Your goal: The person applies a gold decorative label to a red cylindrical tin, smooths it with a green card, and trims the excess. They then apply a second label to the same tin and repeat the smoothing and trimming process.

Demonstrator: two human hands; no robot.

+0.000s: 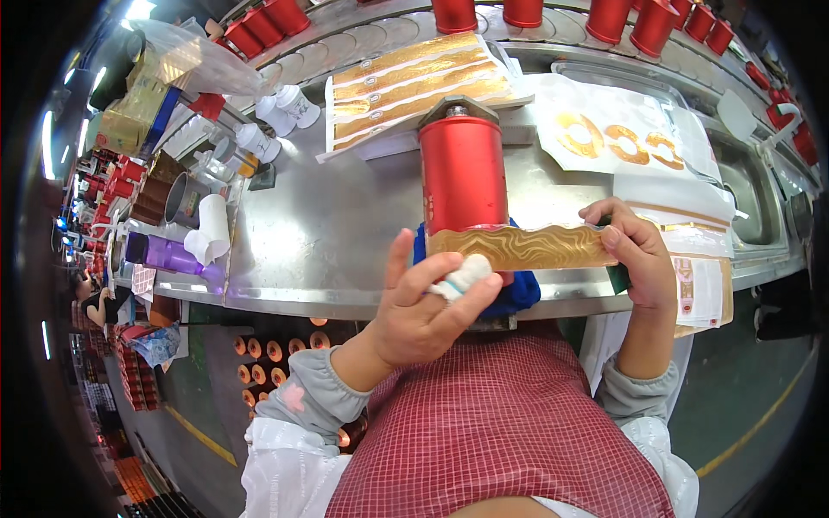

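A red cylindrical can (465,173) is set in front of me, its far end against a dark metal holder (458,105). Along the can's near end runs a gold label strip (527,248) with a wavy pattern, one end lying against the can and the other stretching right. My right hand (637,250) pinches that free right end between thumb and fingers. At the strip's left end, my left hand (432,302) has its fingers closed round a small white wad (466,274), which looks like cloth, just below the can. A blue cloth (516,298) shows beneath, partly hidden.
Sheets of gold strips (410,82) lie behind the can; a sheet with gold ring-shaped labels (617,138) is at right, near a sink (747,194). White bottles (298,108), a paper roll (213,224) and a purple bottle (168,253) stand left. Red cans (609,19) line the far conveyor.
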